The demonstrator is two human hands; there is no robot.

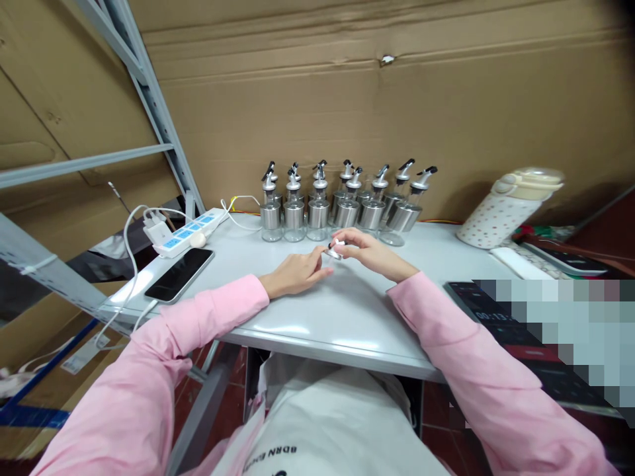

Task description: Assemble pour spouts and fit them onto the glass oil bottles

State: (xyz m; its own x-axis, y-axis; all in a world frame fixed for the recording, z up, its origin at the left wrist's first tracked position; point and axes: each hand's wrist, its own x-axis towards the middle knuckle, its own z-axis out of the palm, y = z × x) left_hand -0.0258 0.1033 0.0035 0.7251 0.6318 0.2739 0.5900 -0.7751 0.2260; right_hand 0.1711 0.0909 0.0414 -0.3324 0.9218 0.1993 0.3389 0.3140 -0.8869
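Both hands meet over the middle of the grey tabletop (278, 324). My right hand (372, 254) is closed, its fingertips pinching a small silver-and-black pourer spout (334, 253), which they partly cover. From the left side, my left hand (295, 272) reaches the same spout with its index fingertip. Its thumb is stretched out apart, and the other fingers curl under, partly hidden. Just behind the hands stand several glass oil bottles (317, 215) in two rough rows, with steel sleeves and silver-and-black pourer spouts on top.
At left, a white power strip (191, 233) with cables lies near a black-screened phone (179, 276). A dotted drinking bottle (506, 210) is on the right, with a dark device showing digits (489, 311) in front. Cardboard (347, 119) backs the table; a metal frame (159, 125) rises at left.
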